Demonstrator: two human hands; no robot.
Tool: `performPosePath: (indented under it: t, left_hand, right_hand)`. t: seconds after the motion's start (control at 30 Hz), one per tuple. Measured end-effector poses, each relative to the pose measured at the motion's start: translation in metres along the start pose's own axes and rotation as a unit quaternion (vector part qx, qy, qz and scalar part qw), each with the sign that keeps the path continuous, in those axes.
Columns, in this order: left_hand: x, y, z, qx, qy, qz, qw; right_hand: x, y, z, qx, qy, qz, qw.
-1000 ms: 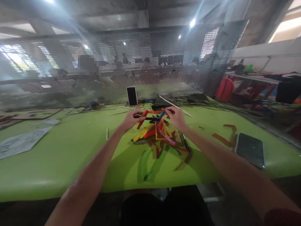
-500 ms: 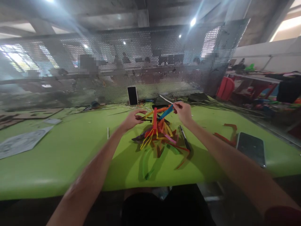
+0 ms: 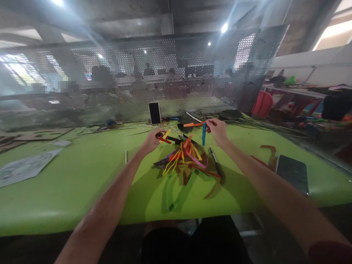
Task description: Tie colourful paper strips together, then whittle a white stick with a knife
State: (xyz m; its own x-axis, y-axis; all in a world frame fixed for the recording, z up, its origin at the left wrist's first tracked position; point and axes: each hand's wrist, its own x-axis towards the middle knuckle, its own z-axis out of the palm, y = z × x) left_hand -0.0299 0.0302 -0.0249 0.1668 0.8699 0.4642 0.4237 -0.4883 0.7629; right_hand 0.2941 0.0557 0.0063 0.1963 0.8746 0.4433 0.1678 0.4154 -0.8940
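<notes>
Bright strips, yellow, orange, red and pink, lie in a heap [image 3: 184, 156] at the middle of the green table. Left of its top, my left hand [image 3: 153, 140] is closed on a yellow strip [image 3: 166, 135] and a red one, with a dark strip beside them. My right hand [image 3: 217, 130], up and to the right of the heap, pinches a blue strip [image 3: 204, 134] that hangs down and an orange strip [image 3: 192, 125] that points left. Green strips [image 3: 171, 194] rest nearer the table's front edge. A pen [image 3: 216, 162] lies right of the heap.
One phone [image 3: 292, 174] lies at the right, another [image 3: 154, 113] stands upright before the perforated screen [image 3: 176, 84]. Red strips [image 3: 269, 161] are beside the right phone. Printed paper [image 3: 26, 167] and cardboard [image 3: 35, 134] lie left; a white stick [image 3: 126, 157] is nearer the heap.
The hands' strips have come apart: the blue one now hangs straight down and the orange one points left from my right hand. The yellow and red ones have shifted left with my left hand.
</notes>
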Motion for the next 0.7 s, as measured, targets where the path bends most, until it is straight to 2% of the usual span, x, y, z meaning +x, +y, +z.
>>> performPosePath:
  t: [0.23,0.33,0.47,0.6,0.7]
  left_hand:
    - [-0.004,0.01,0.004,-0.067,0.004,-0.025,0.997]
    - [-0.008,0.014,0.004,-0.07,-0.004,-0.007,0.998]
    - [-0.011,0.014,0.003,-0.043,-0.005,0.021,0.999]
    - [-0.007,0.011,0.006,-0.02,0.004,-0.023,1.0]
    - [-0.002,0.009,0.007,0.021,0.018,-0.036,0.999]
  right_hand:
    - [-0.015,-0.011,0.011,0.053,-0.108,0.014,0.993]
    - [-0.019,-0.014,0.013,0.061,-0.139,0.03,0.988]
    - [-0.023,-0.017,0.014,0.058,-0.153,0.041,0.986]
    - [-0.024,-0.02,0.014,0.071,-0.16,0.054,0.983]
    - [-0.023,-0.023,0.011,0.138,-0.162,0.096,0.972]
